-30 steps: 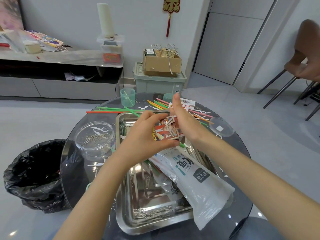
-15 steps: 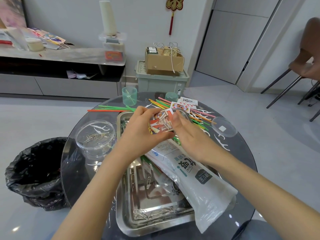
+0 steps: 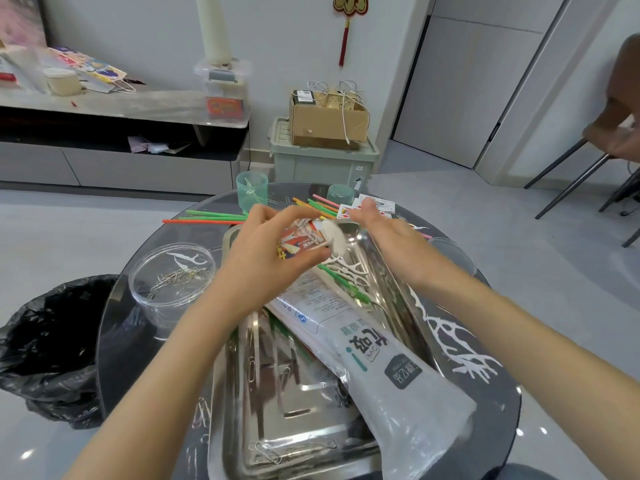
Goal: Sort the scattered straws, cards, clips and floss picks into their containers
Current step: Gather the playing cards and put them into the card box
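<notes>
My left hand grips a colourful card box above the far end of the steel tray; a blurred white flap sticks out of the box. Over the tray's far right corner, my right hand holds nothing, its fingers stretched onto loose playing cards. A plastic straw bag lies slantwise in the tray over white floss picks and paper clips. Coloured straws lie on the glass table behind the tray. A clear round tub holds clips and one floss pick.
A green cup and a smaller green cup stand at the table's far edge. More floss picks lie right of the tray, near a clear lid. A black bin bag sits on the floor at left.
My right hand left the card box and moved right and away, onto the loose cards. My left hand kept hold of the box.
</notes>
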Demonstrator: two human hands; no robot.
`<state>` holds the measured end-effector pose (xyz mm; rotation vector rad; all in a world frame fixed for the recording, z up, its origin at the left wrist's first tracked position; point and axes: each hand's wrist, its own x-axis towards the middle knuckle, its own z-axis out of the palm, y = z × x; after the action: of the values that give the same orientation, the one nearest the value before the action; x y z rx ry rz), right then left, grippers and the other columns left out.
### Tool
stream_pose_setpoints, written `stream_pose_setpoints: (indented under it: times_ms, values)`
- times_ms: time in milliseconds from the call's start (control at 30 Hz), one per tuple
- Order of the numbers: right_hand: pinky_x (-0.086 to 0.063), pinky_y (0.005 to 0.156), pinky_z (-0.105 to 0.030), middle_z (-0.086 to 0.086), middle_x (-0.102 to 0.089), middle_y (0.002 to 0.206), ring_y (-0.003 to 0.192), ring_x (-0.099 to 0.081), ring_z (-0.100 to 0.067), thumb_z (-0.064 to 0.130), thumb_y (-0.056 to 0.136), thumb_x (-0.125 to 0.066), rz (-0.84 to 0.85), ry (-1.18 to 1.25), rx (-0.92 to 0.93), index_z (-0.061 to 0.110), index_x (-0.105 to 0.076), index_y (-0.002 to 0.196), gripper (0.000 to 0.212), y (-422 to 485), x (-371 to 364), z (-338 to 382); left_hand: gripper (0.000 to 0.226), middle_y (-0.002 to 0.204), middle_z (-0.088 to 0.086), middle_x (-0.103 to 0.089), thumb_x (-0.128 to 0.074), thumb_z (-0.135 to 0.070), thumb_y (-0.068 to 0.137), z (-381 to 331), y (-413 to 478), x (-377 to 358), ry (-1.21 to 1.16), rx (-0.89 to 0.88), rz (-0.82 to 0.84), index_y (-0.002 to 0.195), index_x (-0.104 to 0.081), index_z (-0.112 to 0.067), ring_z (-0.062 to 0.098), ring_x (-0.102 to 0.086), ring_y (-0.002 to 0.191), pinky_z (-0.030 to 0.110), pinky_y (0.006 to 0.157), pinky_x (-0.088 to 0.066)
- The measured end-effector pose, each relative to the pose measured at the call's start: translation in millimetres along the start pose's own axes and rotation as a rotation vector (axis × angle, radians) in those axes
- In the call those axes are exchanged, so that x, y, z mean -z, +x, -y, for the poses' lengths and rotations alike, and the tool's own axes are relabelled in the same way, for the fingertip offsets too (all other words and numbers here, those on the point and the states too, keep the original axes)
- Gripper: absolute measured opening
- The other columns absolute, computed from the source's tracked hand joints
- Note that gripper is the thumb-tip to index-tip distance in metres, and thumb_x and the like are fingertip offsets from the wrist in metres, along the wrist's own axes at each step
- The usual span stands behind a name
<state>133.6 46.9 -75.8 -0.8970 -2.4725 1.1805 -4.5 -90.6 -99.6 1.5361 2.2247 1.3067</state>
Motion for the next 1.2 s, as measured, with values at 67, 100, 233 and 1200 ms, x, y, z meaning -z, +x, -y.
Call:
stream_pose_setpoints:
  times_ms: [67,100,233,1200]
  values:
    - [-0.032,0.104,-0.029,0.004,-0.053,0.137,0.125,-0.047,-0.012,0.065,0.093,-0.024,-0.087,0.007,-0.046,0.02,-0.053,0.134,0.068,25,20,-15,0.039,0.107,-0.004,-0.044,-0.062,-0.056,0.078,2,10,1,0.034,0.043,0.002,0.115,-0.056,-0.045,0.012,-0.05,0.098,0.038,0.095,-0.045]
    - [-0.038,0.103,-0.035,-0.004,-0.058,0.132,0.119,-0.053,-0.019,0.056,0.097,-0.03,-0.13,-0.02,-0.06,0.012,-0.057,0.126,0.059,41,28,-24,0.039,0.109,-0.003,-0.044,-0.059,-0.057,0.08,5,15,0,0.055,0.059,0.004,0.117,-0.055,-0.044,0.012,-0.05,0.098,0.042,0.097,-0.043]
    - [-0.049,0.074,-0.029,-0.007,-0.065,0.121,0.094,-0.063,-0.019,0.03,0.097,-0.047,-0.17,-0.186,-0.063,0.011,-0.065,0.116,0.032,98,42,-59,0.039,0.107,-0.001,-0.041,-0.054,-0.054,0.085,20,25,-6,0.12,0.078,0.033,0.122,-0.055,-0.042,0.015,-0.052,0.094,0.037,0.093,-0.045]
    - [-0.052,0.059,-0.015,0.0,-0.074,0.081,0.07,-0.068,-0.006,0.002,0.078,-0.073,0.085,0.391,0.189,0.021,-0.07,0.087,0.021,121,33,-32,0.075,0.108,-0.02,-0.047,-0.06,-0.067,0.06,44,38,-7,0.131,0.04,-0.038,0.123,-0.055,-0.026,-0.006,-0.05,0.1,0.008,0.078,-0.042]
